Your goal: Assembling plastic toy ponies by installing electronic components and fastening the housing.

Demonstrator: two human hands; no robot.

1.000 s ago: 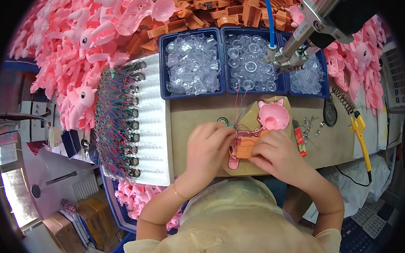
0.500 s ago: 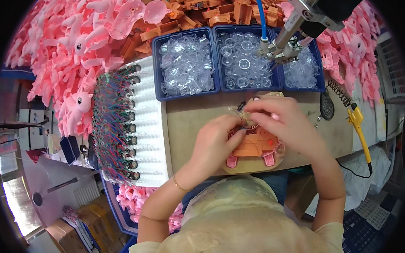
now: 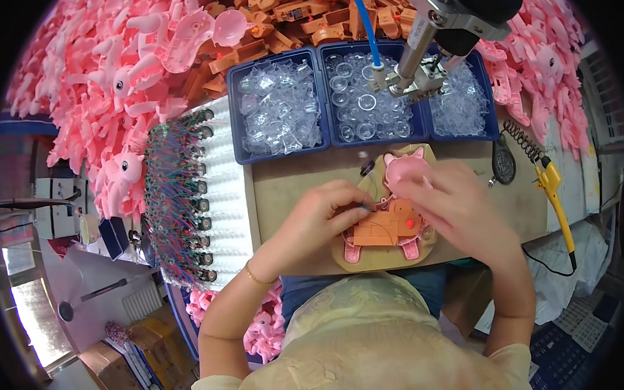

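Observation:
On a tan, shaped base plate (image 3: pixel 351 263) lies a pink animal-shaped toy half-shell (image 3: pixel 404 166). An orange plastic box (image 3: pixel 376 229) with a red spot at its right sits in the shell's body, a dark thin wire curving over it. My left hand (image 3: pixel 332 208) is closed, thumb and forefinger pinching a thin wire by the box's upper left edge. A small dark cylindrical part (image 3: pixel 367 168) with thin wires lies beyond those fingertips. My right hand (image 3: pixel 452 210) hovers over the shell's right side, its fingers bent and smeared by motion; whether it grips anything is unclear.
Three blue bins (image 3: pixel 326 99) of clear plastic parts stand beyond the plate, under a metal machine arm (image 3: pixel 416 54). White foam (image 3: pixel 233 192) holds wired round parts (image 3: pixel 203 205) at left. Pink shells (image 3: pixel 123 85) and orange boxes (image 3: pixel 298 12) are heaped behind. A yellow electric screwdriver (image 3: pixel 556 197) lies right.
My right hand has drawn back to the right and nearer, uncovering the shell's pink head. My left hand has shifted slightly left and nearer, still pinching. The view has shifted a little.

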